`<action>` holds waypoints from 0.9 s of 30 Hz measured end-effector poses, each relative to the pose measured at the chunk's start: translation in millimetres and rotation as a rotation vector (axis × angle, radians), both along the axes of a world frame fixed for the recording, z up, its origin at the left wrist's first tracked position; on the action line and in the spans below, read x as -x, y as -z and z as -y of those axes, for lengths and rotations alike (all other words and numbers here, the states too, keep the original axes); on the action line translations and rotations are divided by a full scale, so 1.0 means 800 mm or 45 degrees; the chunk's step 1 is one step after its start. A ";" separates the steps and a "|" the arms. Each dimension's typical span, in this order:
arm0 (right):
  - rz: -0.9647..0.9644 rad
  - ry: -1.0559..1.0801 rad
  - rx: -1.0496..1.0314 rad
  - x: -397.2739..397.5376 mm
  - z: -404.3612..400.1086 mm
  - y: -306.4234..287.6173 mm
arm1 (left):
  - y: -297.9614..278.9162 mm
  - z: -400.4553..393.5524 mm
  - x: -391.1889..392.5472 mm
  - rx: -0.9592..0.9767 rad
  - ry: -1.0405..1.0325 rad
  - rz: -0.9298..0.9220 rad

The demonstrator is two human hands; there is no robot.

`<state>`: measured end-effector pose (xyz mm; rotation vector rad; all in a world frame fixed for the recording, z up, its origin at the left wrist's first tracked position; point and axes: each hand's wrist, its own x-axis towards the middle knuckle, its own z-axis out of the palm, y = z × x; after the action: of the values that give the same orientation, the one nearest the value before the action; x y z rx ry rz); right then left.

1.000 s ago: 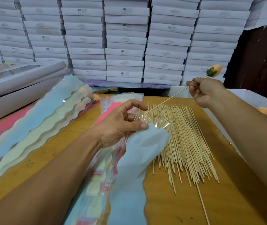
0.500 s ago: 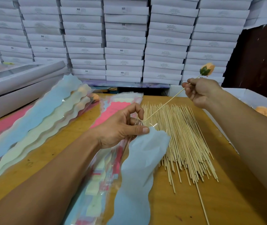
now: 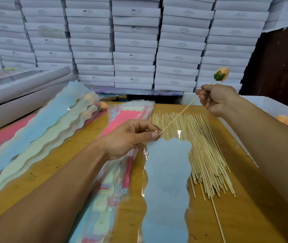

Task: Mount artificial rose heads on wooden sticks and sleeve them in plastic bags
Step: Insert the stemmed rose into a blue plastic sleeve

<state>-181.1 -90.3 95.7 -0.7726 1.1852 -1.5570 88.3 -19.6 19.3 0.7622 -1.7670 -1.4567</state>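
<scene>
- The right hand (image 3: 216, 99) pinched a thin stick (image 3: 180, 114) with an orange rose head (image 3: 221, 74) on top.
- The left hand (image 3: 131, 137) pinched the top of a blue plastic bag (image 3: 167, 181), right at the stick's low tip.
- More sticks (image 3: 204, 155) lay on the wooden table (image 3: 244, 207).

The left hand (image 3: 127, 137) pinched the top edge of a blue bag (image 3: 167, 181) over the wooden surface (image 3: 236, 216). The right hand (image 3: 215, 99) held a stick (image 3: 180, 114) topped with an orange rose (image 3: 221, 74), its lower tip at the bag's mouth. Loose sticks (image 3: 204, 151) lay beneath, white boxes (image 3: 134, 41) stacked far behind.
</scene>
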 end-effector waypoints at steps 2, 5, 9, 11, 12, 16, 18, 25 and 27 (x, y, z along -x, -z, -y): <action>-0.027 -0.008 -0.001 -0.001 -0.001 0.000 | 0.000 0.000 0.000 -0.014 -0.024 -0.022; -0.120 -0.037 -0.023 -0.004 -0.004 0.001 | 0.001 0.004 -0.002 -0.032 -0.021 -0.046; -0.175 -0.133 -0.058 -0.012 -0.006 0.004 | 0.000 0.003 0.000 -0.066 -0.039 -0.062; -0.215 -0.202 -0.075 -0.018 -0.008 0.006 | 0.001 0.003 0.001 -0.054 -0.079 -0.055; -0.255 -0.235 -0.083 -0.021 -0.009 0.007 | 0.002 0.005 0.002 -0.049 -0.106 -0.052; -0.397 -0.345 -0.113 -0.038 -0.018 0.015 | 0.003 0.009 0.002 -0.033 -0.238 -0.077; -0.440 -0.398 -0.128 -0.048 -0.023 0.020 | 0.002 0.009 0.003 -0.019 -0.280 -0.092; -0.525 -0.656 -0.173 -0.073 -0.038 0.042 | -0.003 0.009 0.001 -0.005 -0.348 -0.177; -0.554 -0.758 -0.166 -0.075 -0.041 0.046 | -0.001 0.008 0.000 -0.016 -0.347 -0.164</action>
<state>-120.8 -57.2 58.9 -1.2798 1.1970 -0.8347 88.0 -26.2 20.1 0.8587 -1.4941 -1.3044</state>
